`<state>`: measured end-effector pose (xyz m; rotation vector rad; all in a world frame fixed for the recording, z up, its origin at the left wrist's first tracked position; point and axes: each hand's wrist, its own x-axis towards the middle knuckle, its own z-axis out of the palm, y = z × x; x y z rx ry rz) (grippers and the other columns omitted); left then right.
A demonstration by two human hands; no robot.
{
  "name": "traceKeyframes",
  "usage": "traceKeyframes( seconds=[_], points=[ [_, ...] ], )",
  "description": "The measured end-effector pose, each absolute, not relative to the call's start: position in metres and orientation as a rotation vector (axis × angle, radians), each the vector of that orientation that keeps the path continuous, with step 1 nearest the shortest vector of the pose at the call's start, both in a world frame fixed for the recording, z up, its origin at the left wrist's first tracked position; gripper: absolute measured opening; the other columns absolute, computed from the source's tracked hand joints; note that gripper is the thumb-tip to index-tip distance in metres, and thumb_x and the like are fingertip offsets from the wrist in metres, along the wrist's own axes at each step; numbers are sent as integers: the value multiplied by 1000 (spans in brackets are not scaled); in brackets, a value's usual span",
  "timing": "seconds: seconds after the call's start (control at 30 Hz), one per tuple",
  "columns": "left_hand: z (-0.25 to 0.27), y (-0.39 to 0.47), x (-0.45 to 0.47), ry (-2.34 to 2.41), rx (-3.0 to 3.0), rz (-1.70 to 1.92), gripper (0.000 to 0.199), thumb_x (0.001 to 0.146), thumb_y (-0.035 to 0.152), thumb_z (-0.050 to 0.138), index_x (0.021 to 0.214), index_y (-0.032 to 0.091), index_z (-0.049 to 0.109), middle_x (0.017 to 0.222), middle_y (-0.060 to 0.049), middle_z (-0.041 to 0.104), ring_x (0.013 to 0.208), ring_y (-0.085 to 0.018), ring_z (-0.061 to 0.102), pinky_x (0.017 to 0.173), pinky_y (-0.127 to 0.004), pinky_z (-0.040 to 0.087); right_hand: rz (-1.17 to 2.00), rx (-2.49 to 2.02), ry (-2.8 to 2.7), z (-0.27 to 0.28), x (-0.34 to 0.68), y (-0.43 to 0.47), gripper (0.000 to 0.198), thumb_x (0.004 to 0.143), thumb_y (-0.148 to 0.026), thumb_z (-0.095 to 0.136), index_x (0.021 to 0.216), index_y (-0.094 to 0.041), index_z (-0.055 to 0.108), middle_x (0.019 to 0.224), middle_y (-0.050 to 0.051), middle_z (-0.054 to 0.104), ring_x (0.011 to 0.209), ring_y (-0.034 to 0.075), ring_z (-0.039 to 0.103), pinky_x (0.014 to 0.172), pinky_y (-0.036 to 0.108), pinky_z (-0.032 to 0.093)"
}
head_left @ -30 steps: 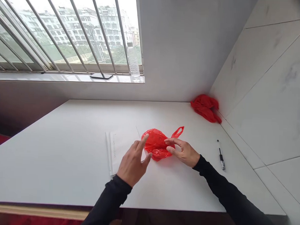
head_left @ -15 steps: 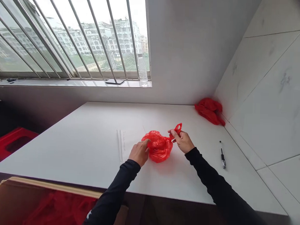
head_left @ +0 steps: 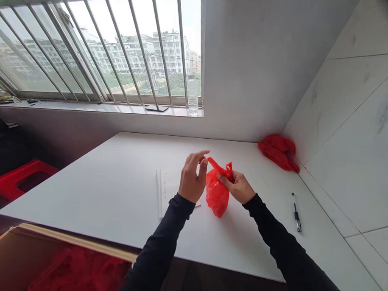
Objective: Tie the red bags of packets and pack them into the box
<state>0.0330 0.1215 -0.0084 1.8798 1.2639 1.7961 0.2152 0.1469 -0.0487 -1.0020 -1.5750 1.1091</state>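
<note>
The right hand (head_left: 235,183) grips the neck of the thin red plastic bag (head_left: 218,199), mid-counter (head_left: 93,193); the left hand (head_left: 193,177) pinches its taut handle strip (head_left: 216,165). A gentle, even pull should spare the film.

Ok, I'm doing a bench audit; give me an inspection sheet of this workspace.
Surface: white table, smooth-looking
Job's things: red bag, in both hands
Clutter: papers, pen, red bundle in the far right corner
Hands: left hand holds the bag's strip; right hand its gathered top
Cables: nothing seen on the table
Surroundings: barred window; phone and bottle on the sill; box of red material by the near edge; red stool at left
</note>
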Motion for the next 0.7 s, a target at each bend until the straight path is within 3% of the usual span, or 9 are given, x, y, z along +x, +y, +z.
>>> traceKeyframes(
  seconds=[0.1, 0.23, 0.3, 0.4, 0.47, 0.53, 0.63, 0.7],
  points=[
    [-43, 121, 39, 1345, 1123, 1767, 36, 93, 41, 57, 124, 23, 57, 115, -10, 61, 101, -21, 61, 83, -35, 53, 1156, -919, -1404, -53, 224, 161, 42, 88, -63, 60, 92, -22, 63, 83, 3, 65, 77, 22, 63, 71, 36, 54],
    [-87, 130, 63, 763, 675, 1279, 47, 79, 49, 74, 110, 15, 63, 98, -11, 67, 76, -18, 65, 56, -26, 52, 1312, -814, -1188, -63, 237, 173, 44, 85, -63, 64, 103, -23, 61, 104, 7, 68, 98, 28, 66, 79, 39, 57],
    [-101, 141, 76, 651, 619, 1342, 46, 72, 43, 82, 102, 14, 64, 90, -6, 67, 69, -14, 63, 55, -22, 50, 1340, -849, -1139, -75, 243, 175, 52, 87, -68, 57, 116, -25, 58, 118, 8, 66, 111, 29, 63, 82, 40, 58],
    [-113, 159, 84, 633, 522, 1537, 49, 68, 40, 86, 102, 21, 56, 90, 2, 67, 71, -10, 64, 65, -22, 53, 1366, -978, -1125, -97, 249, 175, 72, 87, -78, 42, 140, -30, 41, 133, 10, 58, 124, 28, 56, 88, 42, 57],
    [-117, 166, 83, 613, 477, 1627, 52, 68, 38, 86, 105, 25, 52, 98, 3, 68, 80, -11, 67, 75, -25, 54, 1400, -1037, -1196, -109, 248, 173, 82, 84, -75, 54, 148, -31, 30, 134, 11, 58, 123, 27, 57, 90, 42, 56],
    [-118, 169, 80, 600, 470, 1664, 50, 71, 39, 84, 107, 24, 53, 108, -1, 68, 94, -15, 68, 84, -29, 54, 1373, -1056, -1284, -116, 243, 170, 86, 77, -62, 74, 146, -28, 36, 121, 10, 65, 110, 26, 63, 87, 41, 56],
    [-118, 168, 78, 554, 490, 1628, 47, 78, 44, 78, 114, 20, 59, 121, -9, 66, 111, -24, 64, 93, -34, 52, 1275, -1059, -1284, -118, 233, 171, 57, 71, -53, 82, 113, -20, 62, 94, 6, 69, 87, 23, 65, 81, 39, 56],
    [-116, 166, 79, 513, 491, 1578, 49, 83, 46, 73, 122, 19, 60, 129, -12, 64, 117, -27, 62, 95, -38, 52, 1261, -1058, -1227, -118, 231, 173, 45, 72, -55, 79, 95, -19, 64, 90, 5, 67, 83, 22, 64, 77, 38, 57]
  ],
)
